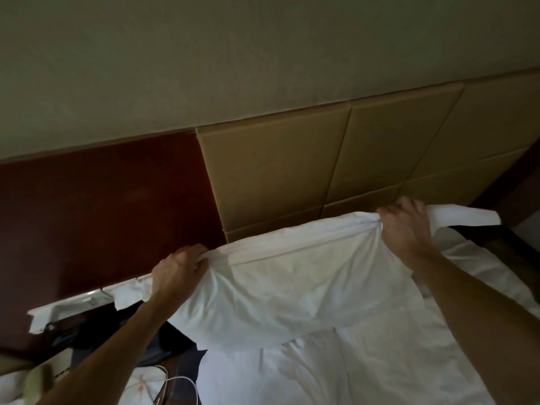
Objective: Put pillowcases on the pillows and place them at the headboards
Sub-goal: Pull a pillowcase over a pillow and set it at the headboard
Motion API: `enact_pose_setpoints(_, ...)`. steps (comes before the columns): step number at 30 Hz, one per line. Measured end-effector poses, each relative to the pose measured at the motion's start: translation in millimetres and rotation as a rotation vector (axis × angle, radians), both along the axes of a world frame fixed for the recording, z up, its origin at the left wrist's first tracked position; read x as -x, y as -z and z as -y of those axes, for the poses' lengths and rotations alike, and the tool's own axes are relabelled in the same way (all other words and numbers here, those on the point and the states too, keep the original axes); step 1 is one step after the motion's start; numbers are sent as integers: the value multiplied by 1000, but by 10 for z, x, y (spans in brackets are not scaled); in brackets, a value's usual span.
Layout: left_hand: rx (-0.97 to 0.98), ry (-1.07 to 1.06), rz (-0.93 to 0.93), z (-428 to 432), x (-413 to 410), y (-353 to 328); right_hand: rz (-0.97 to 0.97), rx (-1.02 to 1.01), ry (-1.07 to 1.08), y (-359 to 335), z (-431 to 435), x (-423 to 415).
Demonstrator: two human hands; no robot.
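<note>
A white pillow in its pillowcase (286, 282) hangs in front of me above the bed. My left hand (175, 270) pinches its upper left corner. My right hand (406, 226) grips bunched cloth at the upper right, and a loose flap of the case (464, 214) sticks out past that hand. The tan padded headboard (280, 171), made of square panels, stands just behind the pillow. The pillow's lower edge sags toward the white sheet (380, 361) on the bed.
A dark red-brown wall panel (102, 214) lies left of the headboard. Below it, a white ledge (76, 305) carries cloth scraps. Dark clothing, white cloth and a thin cable (172, 381) lie in the gap at the lower left. A dark strip (491, 232) shows at the right.
</note>
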State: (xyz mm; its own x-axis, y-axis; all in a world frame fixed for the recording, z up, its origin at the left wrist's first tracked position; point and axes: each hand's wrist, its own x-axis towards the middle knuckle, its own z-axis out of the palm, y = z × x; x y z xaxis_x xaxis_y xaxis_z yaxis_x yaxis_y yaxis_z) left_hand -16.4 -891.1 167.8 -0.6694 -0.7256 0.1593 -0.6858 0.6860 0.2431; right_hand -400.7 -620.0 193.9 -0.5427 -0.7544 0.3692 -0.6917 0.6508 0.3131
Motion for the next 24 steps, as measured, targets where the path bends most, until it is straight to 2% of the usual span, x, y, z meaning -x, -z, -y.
enact_pose_setpoints(7,46,-12,-67,244,216,140,31,-14,-8,210,488,352)
enact_pose_setpoints(14,119,18,-22,421,121,135,56,12,14,264,815,408)
enact_pose_setpoints(24,45,-65,48,441,281,446,192,-73,129,557,775,358)
